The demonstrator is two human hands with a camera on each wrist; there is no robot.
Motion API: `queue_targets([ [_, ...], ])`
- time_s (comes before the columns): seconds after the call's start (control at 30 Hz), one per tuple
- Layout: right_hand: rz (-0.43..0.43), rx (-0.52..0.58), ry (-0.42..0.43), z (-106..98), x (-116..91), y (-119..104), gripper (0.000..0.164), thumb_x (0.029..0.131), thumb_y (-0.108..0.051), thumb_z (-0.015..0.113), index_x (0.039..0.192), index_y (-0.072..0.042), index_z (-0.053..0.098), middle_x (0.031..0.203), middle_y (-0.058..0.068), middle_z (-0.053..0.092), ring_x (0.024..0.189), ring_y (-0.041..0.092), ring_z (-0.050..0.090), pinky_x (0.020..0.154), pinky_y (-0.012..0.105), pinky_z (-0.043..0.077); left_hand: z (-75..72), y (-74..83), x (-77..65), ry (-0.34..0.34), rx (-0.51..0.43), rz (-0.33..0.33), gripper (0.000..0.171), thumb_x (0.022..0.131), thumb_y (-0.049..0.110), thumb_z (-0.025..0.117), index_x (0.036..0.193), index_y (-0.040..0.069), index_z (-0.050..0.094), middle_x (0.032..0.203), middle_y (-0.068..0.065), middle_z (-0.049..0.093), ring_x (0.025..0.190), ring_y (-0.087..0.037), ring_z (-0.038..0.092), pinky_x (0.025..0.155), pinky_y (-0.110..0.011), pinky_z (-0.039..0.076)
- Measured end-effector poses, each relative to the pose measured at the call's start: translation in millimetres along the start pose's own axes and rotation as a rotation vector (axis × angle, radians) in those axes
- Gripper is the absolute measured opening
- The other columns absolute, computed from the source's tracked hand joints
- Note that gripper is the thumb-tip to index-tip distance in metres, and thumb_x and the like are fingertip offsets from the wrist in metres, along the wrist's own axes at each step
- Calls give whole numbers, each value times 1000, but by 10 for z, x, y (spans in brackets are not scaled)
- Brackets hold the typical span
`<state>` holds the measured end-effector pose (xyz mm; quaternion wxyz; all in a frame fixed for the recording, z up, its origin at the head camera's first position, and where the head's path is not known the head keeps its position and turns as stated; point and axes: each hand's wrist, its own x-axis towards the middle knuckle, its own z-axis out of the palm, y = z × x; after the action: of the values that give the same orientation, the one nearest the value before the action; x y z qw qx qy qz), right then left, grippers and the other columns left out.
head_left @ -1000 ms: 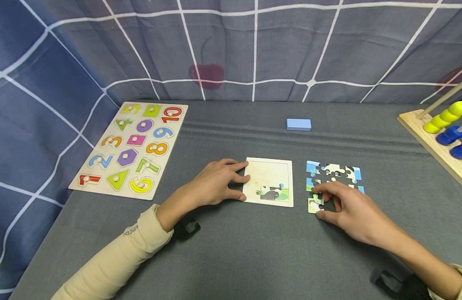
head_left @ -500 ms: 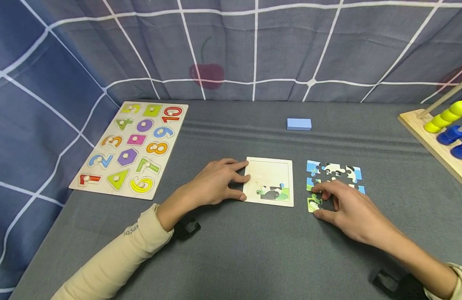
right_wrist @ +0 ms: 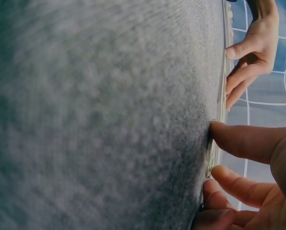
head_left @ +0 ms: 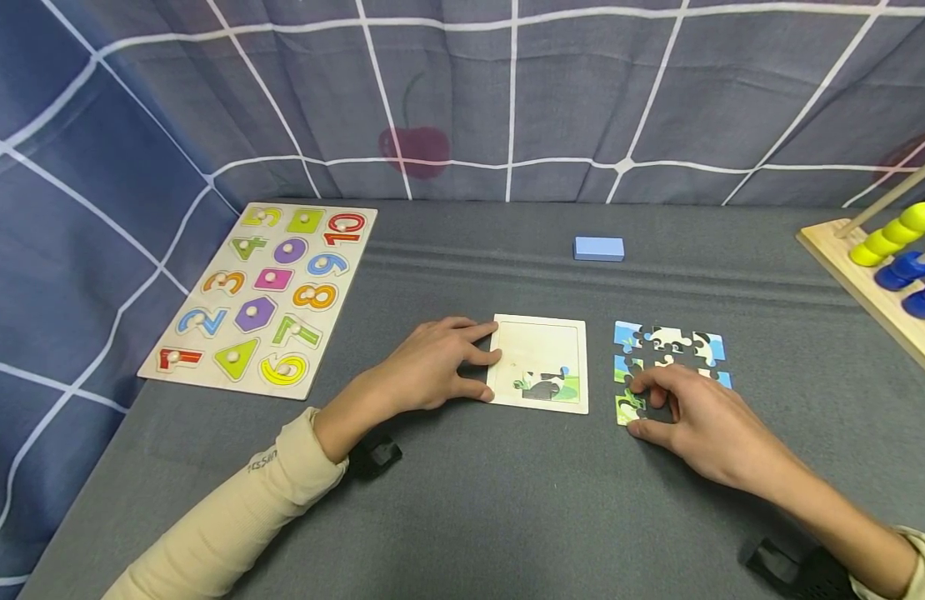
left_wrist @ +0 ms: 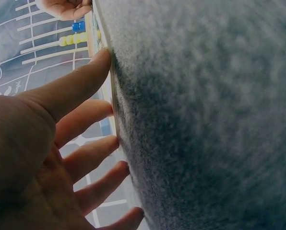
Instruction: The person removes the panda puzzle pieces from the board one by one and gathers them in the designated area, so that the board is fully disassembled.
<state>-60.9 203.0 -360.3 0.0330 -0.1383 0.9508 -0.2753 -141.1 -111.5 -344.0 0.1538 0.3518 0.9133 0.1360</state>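
Observation:
In the head view a square wooden puzzle tray lies flat, with panda-picture pieces set along its lower part. My left hand rests at the tray's left edge, fingers spread and fingertips touching the rim; the left wrist view shows the thumb at that edge too. To the right lie several loose panda puzzle pieces, partly covered by my right hand. Its thumb and index finger pinch a green corner puzzle piece at the lower left of that group.
A wooden number-and-shape board lies at the left. Behind the tray is a small blue block. At the far right stands a wooden bead counter with yellow and blue beads. A checked curtain hangs behind the grey table.
My right thumb and the green puzzle piece have shifted slightly left and up since the first frame. The left hand and tray have stayed put.

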Motion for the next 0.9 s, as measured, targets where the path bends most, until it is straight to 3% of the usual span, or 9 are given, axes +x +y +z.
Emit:
queue_targets([
  [0.37, 22, 14, -7, -7, -5, -6, 33, 76, -25, 86, 101, -17, 66, 85, -6, 52, 66, 6, 42, 58, 29, 33, -10, 7, -7, -4, -2, -3, 54, 85, 39, 77, 133, 17, 65, 155, -4, 39, 139, -30, 37, 107, -58, 30],
  [0.67, -124, 135, 53, 31, 56, -83, 26, 80, -16, 83, 101, -16, 69, 81, -8, 52, 66, 5, 44, 57, 24, 36, -12, 11, -10, 2, 13, 5, 54, 85, 39, 77, 132, 17, 66, 154, -5, 40, 138, -31, 39, 105, -58, 33],
  [0.9, -161, 189, 15, 107, 211, -296, 22, 82, -12, 81, 100, -14, 68, 80, -5, 53, 65, 7, 45, 56, 25, 37, -2, 8, -5, 10, 19, 12, 53, 84, 39, 77, 132, 17, 66, 154, -5, 41, 137, -30, 40, 105, -58, 34],
])
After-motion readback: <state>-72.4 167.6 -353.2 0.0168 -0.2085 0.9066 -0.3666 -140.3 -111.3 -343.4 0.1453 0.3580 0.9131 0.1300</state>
